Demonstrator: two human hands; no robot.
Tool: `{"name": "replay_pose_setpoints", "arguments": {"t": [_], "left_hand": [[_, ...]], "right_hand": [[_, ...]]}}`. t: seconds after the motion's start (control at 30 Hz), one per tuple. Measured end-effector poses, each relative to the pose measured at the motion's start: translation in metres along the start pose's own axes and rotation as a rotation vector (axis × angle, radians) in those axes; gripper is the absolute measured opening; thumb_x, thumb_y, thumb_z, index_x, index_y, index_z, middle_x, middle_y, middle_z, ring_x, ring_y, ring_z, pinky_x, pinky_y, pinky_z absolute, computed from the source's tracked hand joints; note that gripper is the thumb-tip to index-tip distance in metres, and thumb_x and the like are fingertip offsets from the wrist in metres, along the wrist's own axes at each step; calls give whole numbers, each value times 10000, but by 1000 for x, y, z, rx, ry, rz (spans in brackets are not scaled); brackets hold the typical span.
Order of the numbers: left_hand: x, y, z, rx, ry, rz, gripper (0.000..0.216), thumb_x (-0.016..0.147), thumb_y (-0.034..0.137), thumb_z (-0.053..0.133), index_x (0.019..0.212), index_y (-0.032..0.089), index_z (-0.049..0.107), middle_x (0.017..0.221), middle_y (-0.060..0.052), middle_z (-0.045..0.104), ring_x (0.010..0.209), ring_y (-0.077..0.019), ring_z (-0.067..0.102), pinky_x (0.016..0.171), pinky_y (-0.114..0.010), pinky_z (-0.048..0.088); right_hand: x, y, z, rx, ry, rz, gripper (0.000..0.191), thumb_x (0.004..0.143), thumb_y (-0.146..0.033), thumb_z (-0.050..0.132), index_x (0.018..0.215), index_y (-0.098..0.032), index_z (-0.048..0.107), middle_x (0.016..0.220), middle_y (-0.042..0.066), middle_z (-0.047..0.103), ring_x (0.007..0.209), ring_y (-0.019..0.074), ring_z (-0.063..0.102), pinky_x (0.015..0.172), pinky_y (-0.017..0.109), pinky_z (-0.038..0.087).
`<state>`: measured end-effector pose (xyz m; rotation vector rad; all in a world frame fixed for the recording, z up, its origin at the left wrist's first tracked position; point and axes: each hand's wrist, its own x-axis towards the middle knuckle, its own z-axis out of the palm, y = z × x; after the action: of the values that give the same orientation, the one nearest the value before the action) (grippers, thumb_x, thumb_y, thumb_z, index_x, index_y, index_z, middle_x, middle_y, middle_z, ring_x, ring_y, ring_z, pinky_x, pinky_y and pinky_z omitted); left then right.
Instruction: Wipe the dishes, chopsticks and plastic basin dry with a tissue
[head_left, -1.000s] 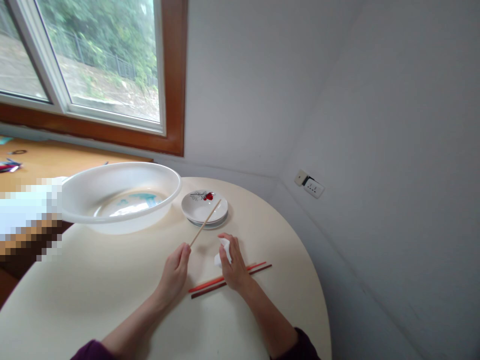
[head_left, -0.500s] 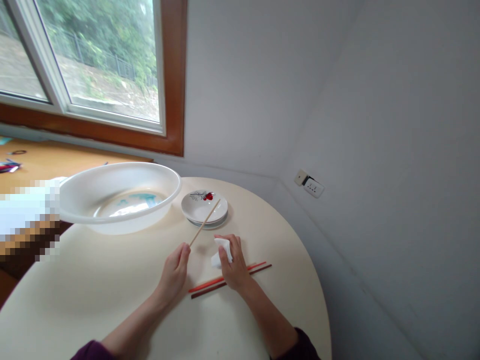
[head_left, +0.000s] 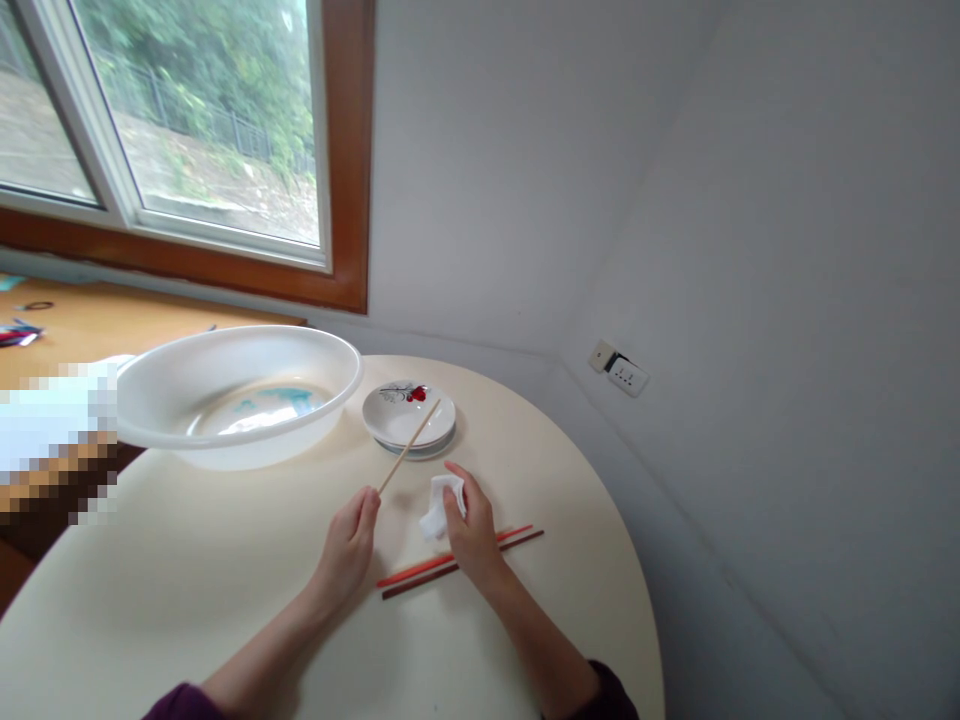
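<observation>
My left hand (head_left: 352,535) is closed round the lower end of a pale wooden chopstick (head_left: 401,458), whose tip slants up in front of the white plates (head_left: 435,432). To its right, my right hand (head_left: 471,520) grips a crumpled white tissue (head_left: 442,508) between thumb and fingers, with the index finger reaching forward. The tissue and the chopstick are apart. Beneath my right hand and wrist lie an orange-red chopstick (head_left: 409,574) and a dark brown chopstick (head_left: 414,583) on the table, partly covered. A pale tip shows beside them.
A large translucent basin (head_left: 240,450) stands on the left of the round cream table (head_left: 225,560). The stacked plates bear a red flower pattern. Behind the basin is a wooden desk (head_left: 135,305) beneath a window. A wall socket (head_left: 628,376) is at the right.
My right hand has shifted slightly, its index finger now stretched further forward and the tissue spread a little more. My left hand and its chopstick are practically still.
</observation>
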<state>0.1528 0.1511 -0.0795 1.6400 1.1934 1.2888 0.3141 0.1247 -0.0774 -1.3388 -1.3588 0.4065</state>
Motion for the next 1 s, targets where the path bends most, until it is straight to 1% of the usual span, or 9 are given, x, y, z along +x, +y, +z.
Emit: {"name": "replay_pose_setpoints", "arguments": {"t": [0.17,0.33,0.43,0.5,0.57,0.67,0.8,0.9,1.0], "left_hand": [[0,-1,0,-1,-6,-10,393,822,509,314,547,227,327,503,57,331,479,-117,345,471,-245,312],[0,-2,1,0,-4,-11,395,825,506,314,548,225,332,503,56,335,482,-116,348,475,-244,314],[0,-2,1,-7,2,-8,398,823,510,318,548,223,341,501,57,338,478,-115,347,470,-241,317],[0,-2,1,-10,1,-12,402,820,517,318,547,224,342,502,56,338,476,-115,349,470,-242,320],[0,0,1,-5,-1,-12,405,818,523,314,545,225,340,501,55,339,474,-116,351,471,-244,322],[0,1,0,8,-7,-9,402,820,518,307,543,227,333,499,54,342,473,-118,355,471,-245,322],[0,1,0,23,-16,-11,389,823,500,302,544,229,325,501,54,339,477,-119,358,476,-244,327],[-2,0,2,48,-25,5,371,830,471,310,552,226,332,503,53,353,488,-120,365,478,-239,328],[-4,-2,6,100,-89,45,346,842,427,324,565,222,360,518,45,411,513,-127,409,508,-240,343]], "right_hand": [[0,2,0,157,12,75,403,822,-229,365,1184,-186,537,1156,67,578,1045,186,527,888,311,422],[-2,7,-3,113,-1,30,525,837,-242,308,1361,-260,318,1098,55,530,988,197,500,865,371,426],[-1,6,-7,10,59,-13,552,851,-253,301,1398,-264,227,1117,70,503,1044,220,453,944,441,350],[1,4,-9,1,88,-6,548,851,-266,307,1395,-252,246,1192,72,489,1136,230,403,993,448,294],[4,4,-11,71,124,24,533,838,-278,316,1368,-220,325,1273,65,471,1212,228,355,1006,411,290],[10,11,-11,264,187,196,529,799,-295,338,1300,-162,445,1182,64,569,1145,217,451,912,332,396],[14,22,-8,540,252,456,572,758,-323,382,1299,-149,446,1018,48,652,846,179,606,697,280,488],[13,22,-3,670,252,482,574,755,-307,402,1311,-168,428,1041,59,652,823,178,627,669,287,502],[8,12,4,748,163,480,564,763,-295,391,1317,-193,413,1073,67,645,907,200,626,677,313,513]]}}
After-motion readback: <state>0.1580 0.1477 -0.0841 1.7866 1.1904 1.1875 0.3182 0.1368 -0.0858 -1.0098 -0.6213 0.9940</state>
